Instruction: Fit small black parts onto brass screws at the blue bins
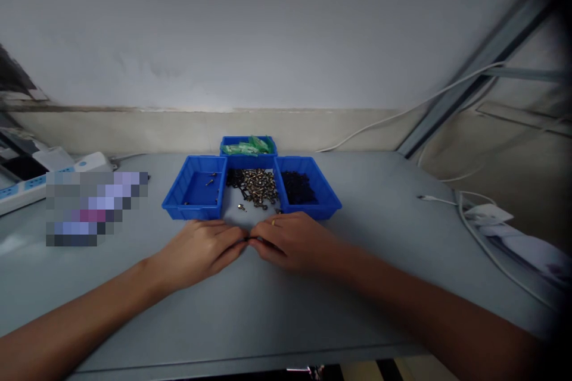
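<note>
My left hand point(208, 248) and my right hand point(290, 241) meet fingertip to fingertip above the grey table. Both are closed in a pinch on one small dark piece point(248, 239), mostly hidden by the fingers. Just beyond them lies a pile of small brass-coloured metal parts point(259, 184), with darker bits at its left side. A single metal part point(242, 208) rests apart from the pile. The left blue bin point(172, 193) holds a few small metal parts. Many small black pieces point(297, 186) fill the right blue bin point(328, 193).
A back blue bin point(250, 161) contains green plastic packaging point(250, 146). At the left are a white power strip point(27, 193) and a pixelated object point(96, 208). White cables point(482, 250) and a metal frame post point(465, 71) are on the right. The wall stands behind the table point(214, 321).
</note>
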{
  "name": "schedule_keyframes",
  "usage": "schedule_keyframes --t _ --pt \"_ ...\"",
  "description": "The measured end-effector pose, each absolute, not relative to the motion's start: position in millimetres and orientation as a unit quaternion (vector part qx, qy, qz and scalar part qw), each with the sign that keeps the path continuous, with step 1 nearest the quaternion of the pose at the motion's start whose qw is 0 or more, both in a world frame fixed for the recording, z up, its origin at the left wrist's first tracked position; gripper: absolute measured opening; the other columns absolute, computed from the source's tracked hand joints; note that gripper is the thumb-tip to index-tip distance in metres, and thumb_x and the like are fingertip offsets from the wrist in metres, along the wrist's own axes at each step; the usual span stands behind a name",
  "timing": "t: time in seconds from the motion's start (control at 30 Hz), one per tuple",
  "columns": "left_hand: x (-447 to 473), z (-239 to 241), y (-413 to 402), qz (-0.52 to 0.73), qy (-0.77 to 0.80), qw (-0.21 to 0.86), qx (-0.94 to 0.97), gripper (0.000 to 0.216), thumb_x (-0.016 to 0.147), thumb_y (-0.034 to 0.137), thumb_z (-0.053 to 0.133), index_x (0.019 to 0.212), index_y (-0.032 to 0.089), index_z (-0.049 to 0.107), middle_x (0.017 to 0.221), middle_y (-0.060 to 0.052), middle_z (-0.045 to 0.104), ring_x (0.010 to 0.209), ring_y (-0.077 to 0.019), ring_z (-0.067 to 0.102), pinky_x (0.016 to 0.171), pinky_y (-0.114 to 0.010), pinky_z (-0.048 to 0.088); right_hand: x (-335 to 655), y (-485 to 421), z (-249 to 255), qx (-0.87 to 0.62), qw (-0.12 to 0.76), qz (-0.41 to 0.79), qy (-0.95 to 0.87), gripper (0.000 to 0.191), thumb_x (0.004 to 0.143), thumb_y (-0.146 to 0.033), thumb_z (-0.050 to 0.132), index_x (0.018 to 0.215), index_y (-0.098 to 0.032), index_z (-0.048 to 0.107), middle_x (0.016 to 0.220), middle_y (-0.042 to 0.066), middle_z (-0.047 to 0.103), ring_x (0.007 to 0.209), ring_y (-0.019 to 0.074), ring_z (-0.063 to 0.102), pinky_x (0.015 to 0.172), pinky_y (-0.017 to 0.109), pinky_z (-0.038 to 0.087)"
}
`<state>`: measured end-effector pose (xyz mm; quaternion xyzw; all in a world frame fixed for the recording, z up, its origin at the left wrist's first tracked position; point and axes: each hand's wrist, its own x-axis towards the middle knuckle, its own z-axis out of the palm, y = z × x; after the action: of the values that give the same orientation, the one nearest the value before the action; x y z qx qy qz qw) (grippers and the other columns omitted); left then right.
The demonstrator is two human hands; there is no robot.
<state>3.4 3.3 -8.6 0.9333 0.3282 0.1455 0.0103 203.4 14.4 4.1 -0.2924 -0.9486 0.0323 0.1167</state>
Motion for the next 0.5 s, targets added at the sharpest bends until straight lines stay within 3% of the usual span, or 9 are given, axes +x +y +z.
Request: schedule_keyframes --t 0.5 --pt "4.4 -7.2 2.5 0.148 0.364 0.044 0.919 0.023 0.087 0.027 0.038 0.074 0.016 0.053 0.064 0.000 0.054 0.059 -0.0120 0.054 0.054 -0.024 0.040 203.4 16.9 0.2 -0.304 0.140 0.033 -0.942 0.022 0.086 -0.027 0.037 0.081 -0.017 0.055 0.071 0.002 0.061 0.066 0.0133 0.056 0.060 0.025 0.036"
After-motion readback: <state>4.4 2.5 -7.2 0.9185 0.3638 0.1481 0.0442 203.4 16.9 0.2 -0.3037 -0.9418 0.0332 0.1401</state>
